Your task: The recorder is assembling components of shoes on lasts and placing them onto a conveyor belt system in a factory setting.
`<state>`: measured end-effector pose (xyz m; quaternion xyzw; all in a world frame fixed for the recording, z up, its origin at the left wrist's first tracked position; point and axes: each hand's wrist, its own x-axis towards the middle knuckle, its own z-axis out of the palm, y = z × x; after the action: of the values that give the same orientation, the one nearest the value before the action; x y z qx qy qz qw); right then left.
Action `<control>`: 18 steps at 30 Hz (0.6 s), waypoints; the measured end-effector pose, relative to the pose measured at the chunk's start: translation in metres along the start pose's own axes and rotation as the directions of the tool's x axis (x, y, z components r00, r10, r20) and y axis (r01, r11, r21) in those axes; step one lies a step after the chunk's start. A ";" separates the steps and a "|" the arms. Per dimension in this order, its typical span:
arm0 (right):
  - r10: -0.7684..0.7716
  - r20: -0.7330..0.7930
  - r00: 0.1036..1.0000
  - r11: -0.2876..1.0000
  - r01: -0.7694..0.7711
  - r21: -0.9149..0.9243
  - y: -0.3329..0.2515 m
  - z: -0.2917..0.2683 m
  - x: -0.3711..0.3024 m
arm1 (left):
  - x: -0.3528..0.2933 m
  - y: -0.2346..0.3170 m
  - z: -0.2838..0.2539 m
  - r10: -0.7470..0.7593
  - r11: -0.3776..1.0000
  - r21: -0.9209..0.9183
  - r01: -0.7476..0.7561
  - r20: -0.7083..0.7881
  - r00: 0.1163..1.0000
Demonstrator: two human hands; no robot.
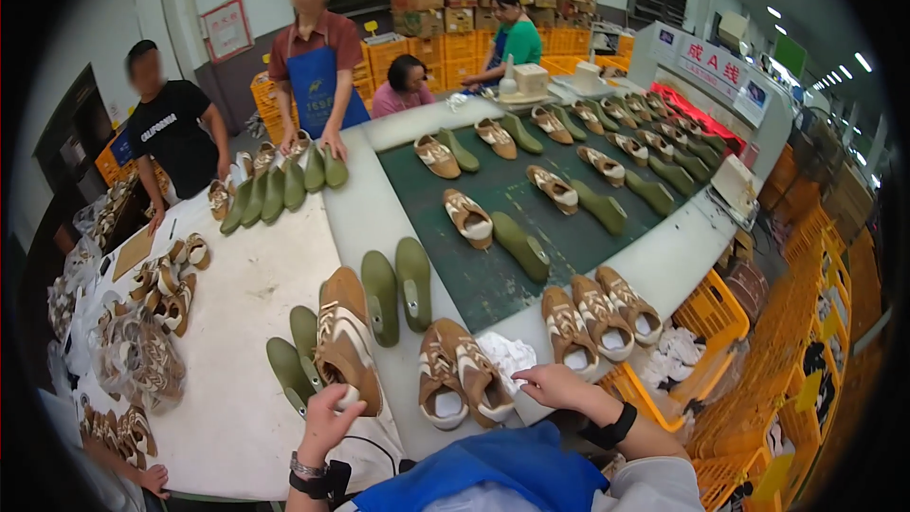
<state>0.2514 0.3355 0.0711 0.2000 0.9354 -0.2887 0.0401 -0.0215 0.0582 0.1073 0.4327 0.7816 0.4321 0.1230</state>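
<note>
My left hand is closed at the heel of a brown and white sneaker, with a small pale bit between its fingertips that I cannot make out. Just left of that shoe lie two green shoe lasts; another pair of green lasts stands beyond it. My right hand pinches the edge of a crumpled white paper. Between my hands sits a pair of brown sneakers, heels toward me. Several matching sneakers are lined up beyond my right hand.
A green conveyor belt carries rows of sneakers and lasts. Co-workers stand at the far left, one handling lasts. Bagged shoes lie on the white table at left. Yellow crates with white paper stand at right.
</note>
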 end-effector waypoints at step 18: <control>0.027 0.051 0.998 0.989 -0.020 -0.146 -0.003 0.061 0.002 | -0.041 -0.029 0.086 0.103 0.899 0.332 -0.286 0.474 0.874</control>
<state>0.2458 0.3006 0.0217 0.1998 0.9502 -0.2246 0.0827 0.0348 0.0679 0.0259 0.6135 0.7543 0.1664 0.1642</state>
